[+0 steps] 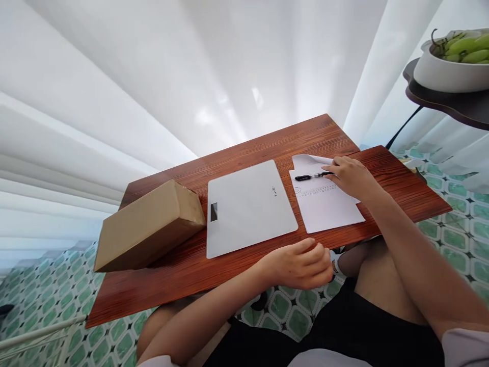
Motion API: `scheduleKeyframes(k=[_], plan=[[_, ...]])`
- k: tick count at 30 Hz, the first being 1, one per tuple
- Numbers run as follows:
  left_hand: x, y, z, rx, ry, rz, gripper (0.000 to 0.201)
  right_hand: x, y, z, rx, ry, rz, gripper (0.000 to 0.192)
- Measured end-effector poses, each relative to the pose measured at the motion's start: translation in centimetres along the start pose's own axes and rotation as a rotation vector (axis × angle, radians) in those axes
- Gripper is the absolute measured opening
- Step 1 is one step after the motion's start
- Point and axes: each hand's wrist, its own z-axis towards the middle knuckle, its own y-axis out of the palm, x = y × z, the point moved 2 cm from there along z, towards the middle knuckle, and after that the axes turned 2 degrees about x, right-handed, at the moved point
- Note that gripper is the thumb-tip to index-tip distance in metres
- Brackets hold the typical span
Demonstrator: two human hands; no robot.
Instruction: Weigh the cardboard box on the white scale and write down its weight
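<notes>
My right hand [349, 176] rests on a white sheet of paper [324, 204] at the right of the wooden table [267, 148], its fingertips on the end of a black pen [311, 177] that lies on the sheet. My left hand [301, 264] hovers at the table's near edge with its fingers curled loosely and nothing in it. A closed white laptop [246, 206] lies flat in the middle of the table, between the two hands.
A brown cardboard box [148, 227] sits at the table's left end, touching the laptop's corner. A white bowl of green fruit [453, 61] stands on a dark shelf [458, 104] at upper right. White curtains hang behind; green patterned tiles cover the floor.
</notes>
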Motion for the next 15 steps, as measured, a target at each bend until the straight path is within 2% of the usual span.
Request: scheduleKeyframes(k=[4,7,11,15], plan=[[-1.2,3.4,4.6,-0.060,0.075,0.007,0.022,0.2,-0.2,-0.2,-0.030,0.011,-0.029,0.025],[-1.7,5.8,7.0,-0.101,-0.018,0.018,0.032,0.2,-0.4,-0.3,-0.050,0.016,-0.050,0.022],[-1.9,8.0,7.7,-0.112,-0.200,0.014,0.044,0.0,-0.3,-0.2,-0.030,-0.003,-0.080,0.019],[-1.6,8.9,6.9,-0.154,-0.306,-0.064,0.053,-0.5,0.0,0.0,-0.031,-0.034,-0.169,0.020]])
